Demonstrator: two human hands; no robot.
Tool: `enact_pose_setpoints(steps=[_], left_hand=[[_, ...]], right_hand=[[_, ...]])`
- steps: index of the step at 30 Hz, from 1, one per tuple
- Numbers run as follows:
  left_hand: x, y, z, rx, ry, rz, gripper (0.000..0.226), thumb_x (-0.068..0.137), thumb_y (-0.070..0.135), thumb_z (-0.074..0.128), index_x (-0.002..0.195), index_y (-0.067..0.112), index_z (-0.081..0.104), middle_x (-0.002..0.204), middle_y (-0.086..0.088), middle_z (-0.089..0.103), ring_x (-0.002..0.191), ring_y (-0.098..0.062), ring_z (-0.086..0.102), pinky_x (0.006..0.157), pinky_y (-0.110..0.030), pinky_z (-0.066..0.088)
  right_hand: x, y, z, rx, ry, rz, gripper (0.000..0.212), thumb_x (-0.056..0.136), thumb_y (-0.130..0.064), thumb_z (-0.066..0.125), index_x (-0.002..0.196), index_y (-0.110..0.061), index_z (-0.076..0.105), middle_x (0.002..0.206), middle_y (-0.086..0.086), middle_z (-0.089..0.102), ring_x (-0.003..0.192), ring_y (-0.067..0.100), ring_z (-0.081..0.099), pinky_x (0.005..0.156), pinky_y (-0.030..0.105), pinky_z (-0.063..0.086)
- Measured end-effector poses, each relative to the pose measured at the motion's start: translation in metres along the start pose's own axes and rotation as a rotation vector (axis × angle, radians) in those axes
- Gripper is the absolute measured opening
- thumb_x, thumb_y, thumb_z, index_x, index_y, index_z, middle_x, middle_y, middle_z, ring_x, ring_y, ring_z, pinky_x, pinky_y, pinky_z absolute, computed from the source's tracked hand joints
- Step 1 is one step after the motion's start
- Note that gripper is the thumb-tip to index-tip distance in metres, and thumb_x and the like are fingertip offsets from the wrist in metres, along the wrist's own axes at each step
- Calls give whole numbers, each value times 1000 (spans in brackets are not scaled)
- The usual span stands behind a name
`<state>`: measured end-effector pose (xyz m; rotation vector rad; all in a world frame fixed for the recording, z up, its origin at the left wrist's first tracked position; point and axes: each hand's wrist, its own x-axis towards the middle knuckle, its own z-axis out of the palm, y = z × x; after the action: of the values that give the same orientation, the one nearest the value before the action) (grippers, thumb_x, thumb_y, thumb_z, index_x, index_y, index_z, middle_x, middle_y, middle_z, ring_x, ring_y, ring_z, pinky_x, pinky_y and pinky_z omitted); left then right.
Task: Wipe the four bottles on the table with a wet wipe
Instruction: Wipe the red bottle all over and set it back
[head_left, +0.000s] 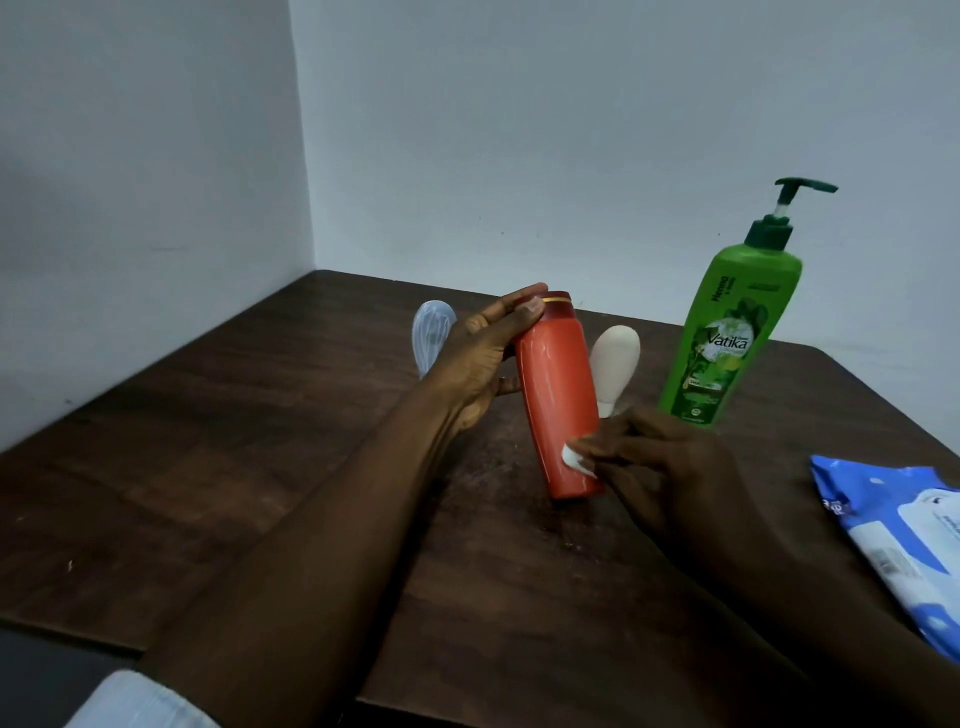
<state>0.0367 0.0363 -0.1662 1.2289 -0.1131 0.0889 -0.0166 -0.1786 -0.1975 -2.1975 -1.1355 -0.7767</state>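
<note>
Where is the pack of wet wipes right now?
The pack of wipes lies flat at the table's right edge, nearer the camera than the green pump bottle and right of the right hand.

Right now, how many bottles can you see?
4. The orange bottle is held tilted in the left hand; the clear bottle is partly hidden behind that hand; the white bottle is behind the orange one; the green pump bottle stands at the right.
</note>
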Motion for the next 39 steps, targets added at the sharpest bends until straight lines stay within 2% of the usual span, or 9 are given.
enact_pose_setpoints(steps=[5, 8, 15, 18, 22, 28, 33, 36, 39], left_hand=[[-1, 1, 0, 10, 10, -9, 32, 93, 31, 68, 124, 28, 69, 113, 1, 72, 102, -15, 68, 71, -35, 61], [-2, 0, -1, 13, 13, -12, 32, 93, 31, 68, 124, 28, 69, 113, -1, 71, 102, -17, 67, 71, -35, 61], [-1, 3, -3, 6, -2, -11, 30, 93, 31, 68, 122, 28, 71, 112, 0, 71, 105, -19, 67, 74, -37, 61], [-1, 2, -3, -3, -14, -10, 31, 92, 32, 68, 123, 27, 70, 116, -3, 70, 107, -21, 67, 75, -39, 60], [1, 0, -4, -62, -64, -10, 28, 96, 27, 64, 123, 25, 70, 112, -5, 72, 102, -21, 69, 80, -44, 60], [3, 1, -3, -57, -70, 20, 26, 98, 24, 61, 122, 24, 69, 96, 0, 76, 83, -13, 72, 68, -33, 60], [3, -2, -4, -56, -47, 33, 28, 98, 22, 60, 126, 20, 68, 96, -1, 76, 81, -14, 73, 66, -32, 59], [4, -4, -5, -46, -38, 21, 28, 98, 22, 61, 125, 20, 68, 99, -3, 76, 82, -15, 73, 66, -32, 59], [4, -4, -6, -16, -25, 22, 31, 97, 24, 63, 127, 19, 68, 100, -3, 75, 82, -14, 73, 64, -31, 59]], right_hand=[[-11, -5, -2, -36, -28, -25, 22, 81, -20, 73, 102, -17, 81, 93, -1, 71, 81, 11, 67, 72, 27, 52], [-11, -5, -2, -61, -32, -47, 24, 77, -12, 81, 101, -16, 81, 93, -1, 72, 80, 12, 69, 70, 29, 54], [9, -2, -3, -23, -34, -11, 31, 76, 0, 84, 103, -15, 80, 102, 1, 69, 90, 11, 67, 80, 26, 56], [37, 3, -5, -29, -28, -3, 24, 82, -8, 81, 105, -15, 80, 100, -1, 68, 85, 6, 64, 77, 21, 55], [74, 10, -6, -1, 35, 35, 18, 87, -17, 77, 105, -14, 79, 97, 0, 69, 83, 10, 66, 74, 31, 59], [112, 16, -2, -35, 82, -3, 22, 87, -29, 72, 101, -14, 81, 92, 3, 71, 81, 17, 68, 74, 41, 58], [103, 13, 0, -88, 63, -17, 19, 87, -25, 73, 100, -13, 80, 90, 3, 70, 76, 14, 64, 74, 27, 51], [80, 9, 2, -116, -20, -32, 16, 88, -19, 75, 101, -12, 80, 93, 4, 69, 78, 18, 65, 73, 34, 54], [53, 0, -3, -105, -89, -42, 20, 88, -20, 72, 106, -14, 79, 99, 2, 70, 86, 17, 66, 76, 34, 55]])
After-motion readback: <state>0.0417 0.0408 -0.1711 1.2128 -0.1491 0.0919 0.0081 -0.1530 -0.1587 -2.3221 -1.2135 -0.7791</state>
